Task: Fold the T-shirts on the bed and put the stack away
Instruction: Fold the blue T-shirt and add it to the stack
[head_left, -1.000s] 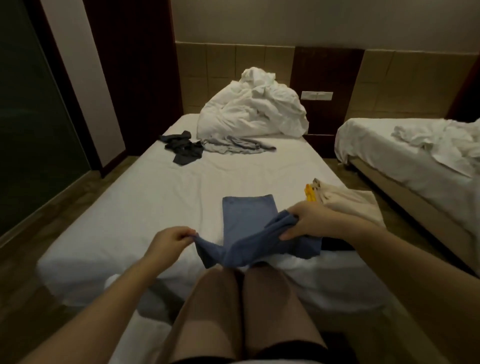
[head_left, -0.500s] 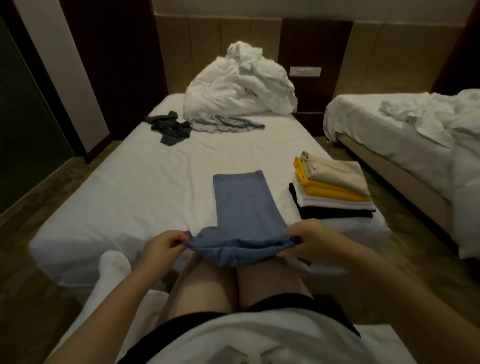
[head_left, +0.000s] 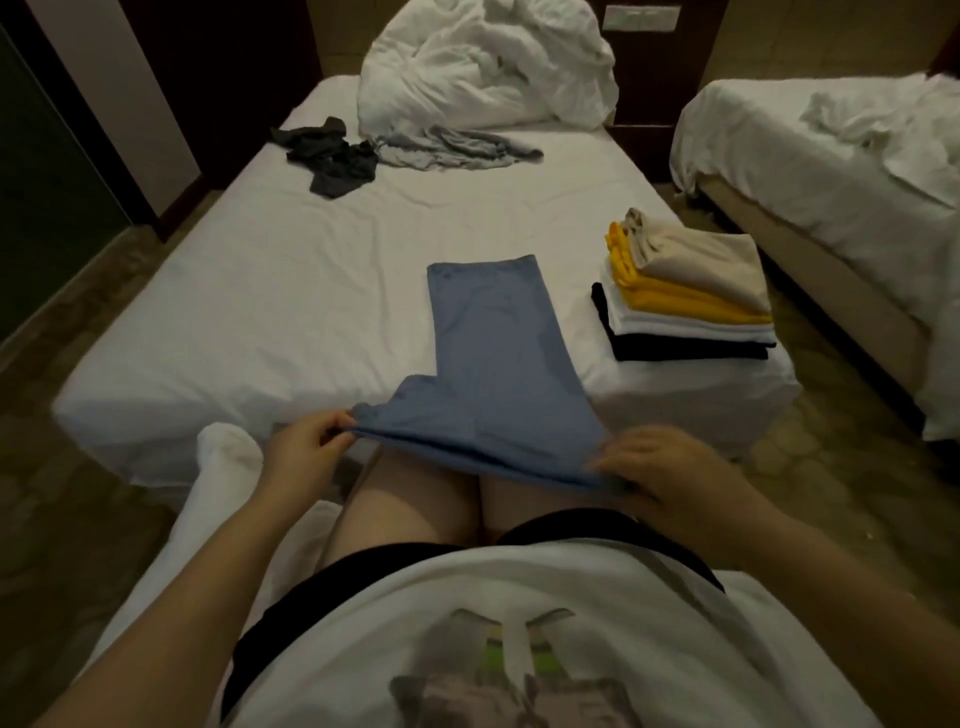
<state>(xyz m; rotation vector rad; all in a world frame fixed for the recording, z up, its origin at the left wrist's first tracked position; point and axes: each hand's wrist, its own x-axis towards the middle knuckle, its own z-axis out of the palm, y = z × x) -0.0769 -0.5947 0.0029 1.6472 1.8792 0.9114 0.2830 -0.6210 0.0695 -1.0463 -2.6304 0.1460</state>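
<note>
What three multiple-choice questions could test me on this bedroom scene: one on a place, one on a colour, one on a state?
1. Where on the bed does the folded stack sit?
A. Near its right edge
B. At its far end
C. In its middle

2. What colour is the top shirt of that stack?
A. Black
B. Beige
C. Green

3. How is the blue T-shirt held?
A. By one hand only
B. By no hand
C. By the left hand and the right hand, one at each near corner

Answers:
1 A: the stack lies by the bed's right edge, to the right of the blue T-shirt.
2 B: a beige shirt lies over the yellow, white and black ones.
3 C: both hands pinch its near edge, lifted above the person's knees.
</note>
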